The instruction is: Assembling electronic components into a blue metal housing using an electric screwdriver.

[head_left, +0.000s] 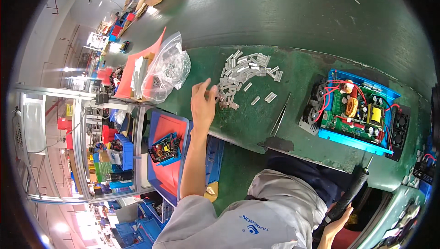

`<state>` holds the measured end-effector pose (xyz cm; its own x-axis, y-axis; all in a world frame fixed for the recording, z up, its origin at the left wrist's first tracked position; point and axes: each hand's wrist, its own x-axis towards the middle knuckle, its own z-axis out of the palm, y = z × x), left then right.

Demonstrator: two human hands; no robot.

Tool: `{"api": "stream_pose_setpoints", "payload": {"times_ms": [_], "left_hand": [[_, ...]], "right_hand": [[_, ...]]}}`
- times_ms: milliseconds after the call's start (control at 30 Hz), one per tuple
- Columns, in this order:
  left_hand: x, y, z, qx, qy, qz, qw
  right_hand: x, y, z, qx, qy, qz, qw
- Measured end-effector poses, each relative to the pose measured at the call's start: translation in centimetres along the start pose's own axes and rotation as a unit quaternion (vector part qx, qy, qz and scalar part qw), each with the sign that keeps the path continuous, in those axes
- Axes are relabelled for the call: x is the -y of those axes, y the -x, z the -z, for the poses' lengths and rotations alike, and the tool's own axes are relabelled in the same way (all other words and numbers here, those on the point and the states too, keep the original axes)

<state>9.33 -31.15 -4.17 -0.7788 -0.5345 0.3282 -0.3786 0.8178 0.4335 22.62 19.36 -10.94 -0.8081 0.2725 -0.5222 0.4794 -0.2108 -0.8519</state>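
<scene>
The green worktop (247, 132) carries a heap of small silvery pieces (243, 71), slim tweezers (281, 115) and an open blue-cased circuit unit (360, 111).

Tweezers (283, 111) lie on the green bench (243, 127), right of a clear plastic bag (173, 68).

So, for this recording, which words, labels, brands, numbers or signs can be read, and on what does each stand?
Grey shirt: blue lettering beside a blue emblem; legible, but I won't copy out its wording.
Circuit board: any markings are too small to read.
Yellow panel at far left: any print is too blurred.
Black screwdriver and metal pieces: no text I can make out.
</scene>
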Motion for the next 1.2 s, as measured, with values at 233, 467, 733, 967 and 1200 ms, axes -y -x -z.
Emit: {"api": "stream_pose_setpoints", "payload": {"times_ms": [233, 467, 733, 967, 1200], "left_hand": [[0.5, -2.2, -2.4, 0.021, 0.02, -0.075, 0.997], [-2.8, -0.4, -1.1, 0.047, 0.047, -0.035, 0.997], [-4.3, 3.0, 3.1, 0.143, -0.056, 0.038, 0.987], [-2.5, 4.9, 0.3, 0.019, -0.104, -0.107, 0.989], [-0.8, 3.2, 0.4, 0.082, -0.126, -0.207, 0.967]], "right_hand": [[0.8, 0.3, -0.2, 0.042, 0.023, 0.004, 0.999], [0.0, 0.2, -0.7, -0.022, -0.017, -0.018, 0.999], [-0.3, 0.0, 0.1, 0.031, 0.018, 0.007, 0.999], [-0.3, 0.2, 0.0, -0.017, -0.055, -0.131, 0.99], [2.8, -0.4, 0.0, 0.204, 0.152, 0.053, 0.966]]}}
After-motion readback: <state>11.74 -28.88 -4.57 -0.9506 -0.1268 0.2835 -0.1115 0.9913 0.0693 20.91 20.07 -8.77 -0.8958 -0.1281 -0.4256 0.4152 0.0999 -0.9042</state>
